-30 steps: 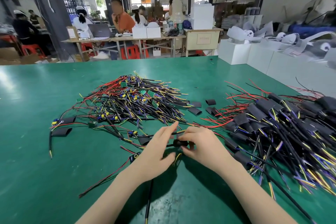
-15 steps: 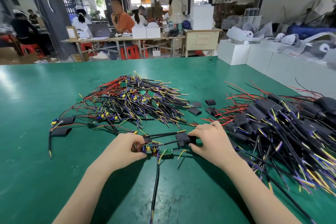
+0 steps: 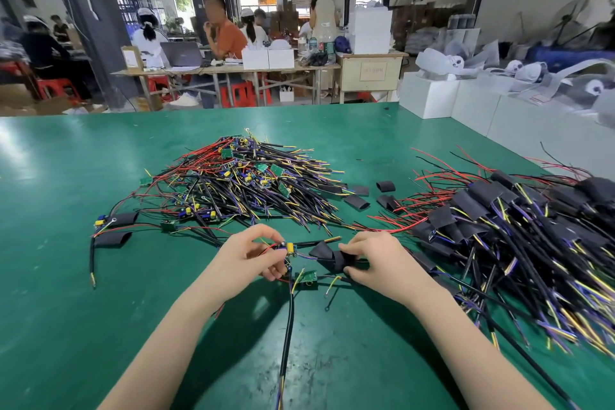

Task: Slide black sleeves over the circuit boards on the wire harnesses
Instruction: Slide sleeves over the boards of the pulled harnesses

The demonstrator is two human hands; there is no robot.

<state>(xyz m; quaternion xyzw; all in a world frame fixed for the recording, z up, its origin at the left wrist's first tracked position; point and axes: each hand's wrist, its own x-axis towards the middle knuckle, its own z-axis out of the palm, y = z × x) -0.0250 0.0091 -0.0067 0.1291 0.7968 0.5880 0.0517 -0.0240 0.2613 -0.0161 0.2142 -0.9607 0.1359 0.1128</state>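
My left hand (image 3: 248, 256) pinches a small circuit board (image 3: 289, 249) with yellow and blue parts, held just above the green table (image 3: 66, 309). My right hand (image 3: 376, 263) grips a black sleeve (image 3: 332, 256) a little to the right of that board, on the same harness. A second green circuit board (image 3: 307, 277) lies on the table below and between my hands. A black cable (image 3: 289, 319) runs from the boards toward me.
A heap of unsleeved harnesses (image 3: 246, 186) lies behind my hands. A heap of sleeved harnesses (image 3: 509, 236) fills the right side. Loose black sleeves (image 3: 357, 201) lie between the heaps, and others (image 3: 111, 238) at the left. White boxes (image 3: 432, 96) stand past the table's right edge.
My hands first met over a sleeve, then drew apart along the harness. My left hand now holds the board slightly higher, and the right has the sleeve bunched closer to it.
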